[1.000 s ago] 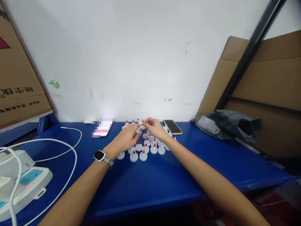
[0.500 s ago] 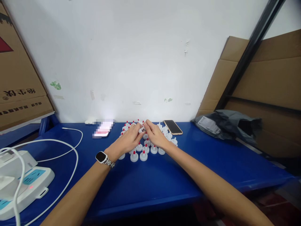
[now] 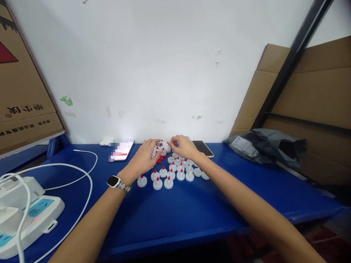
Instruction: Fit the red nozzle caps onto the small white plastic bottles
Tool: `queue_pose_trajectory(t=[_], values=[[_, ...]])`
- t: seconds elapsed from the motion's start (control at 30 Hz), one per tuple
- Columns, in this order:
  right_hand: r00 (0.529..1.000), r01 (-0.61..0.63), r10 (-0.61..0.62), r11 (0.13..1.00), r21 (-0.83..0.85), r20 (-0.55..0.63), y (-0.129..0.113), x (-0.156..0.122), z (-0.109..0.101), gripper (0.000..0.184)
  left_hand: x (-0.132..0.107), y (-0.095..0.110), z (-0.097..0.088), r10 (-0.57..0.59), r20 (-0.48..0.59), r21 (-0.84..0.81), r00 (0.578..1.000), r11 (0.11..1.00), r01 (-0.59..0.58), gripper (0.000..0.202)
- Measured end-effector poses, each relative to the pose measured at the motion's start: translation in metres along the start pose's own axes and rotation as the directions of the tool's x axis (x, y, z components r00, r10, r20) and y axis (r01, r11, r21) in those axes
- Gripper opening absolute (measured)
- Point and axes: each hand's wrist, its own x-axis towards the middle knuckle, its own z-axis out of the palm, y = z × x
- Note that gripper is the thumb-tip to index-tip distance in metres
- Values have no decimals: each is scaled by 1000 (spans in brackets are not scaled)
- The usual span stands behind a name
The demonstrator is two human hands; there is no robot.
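Note:
Left of a small pile of red tips (image 3: pixel 161 159), my left hand (image 3: pixel 144 155) hovers with thumb and fingers apart and nothing visible between them. My right hand (image 3: pixel 184 147) has its thumb and forefinger pinched at the edge of a white nozzle cap (image 3: pixel 166 147) at the back of the group. Several white nozzle caps with red tips (image 3: pixel 157 183) stand upright in front of and between the hands. Below my right wrist are white caps (image 3: pixel 189 176) on which I see no red tip. Some caps are hidden behind my hands.
A phone with a lit screen (image 3: pixel 124 150) lies to the left, a dark phone (image 3: pixel 203 149) behind my right wrist. A white power strip (image 3: pixel 46 215) with looping cables occupies the left. A grey plastic bag (image 3: pixel 265 146) sits at right on the blue table (image 3: pixel 175 215).
My hands were together over the caps and have moved apart. The left hand shifted left and opened, uncovering the red pile. The right hand is now at a white cap at the back.

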Motion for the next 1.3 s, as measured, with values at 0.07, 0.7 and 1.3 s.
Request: queue_pose_trajectory(t=[0.07,0.7,1.3], values=[[995,8,0,997,-82,96,7,8,4,26,-1,-3,0,-3,21,10,1000,1000,3,40],[993,-112,109,992,56,47,41,-3,-3,25,1,14,8,37,128,21,991,999,-40,34],[999,-30,24,987,157,42,41,-75,-24,11,1,27,20,128,194,-85,973,990,-113,30]])
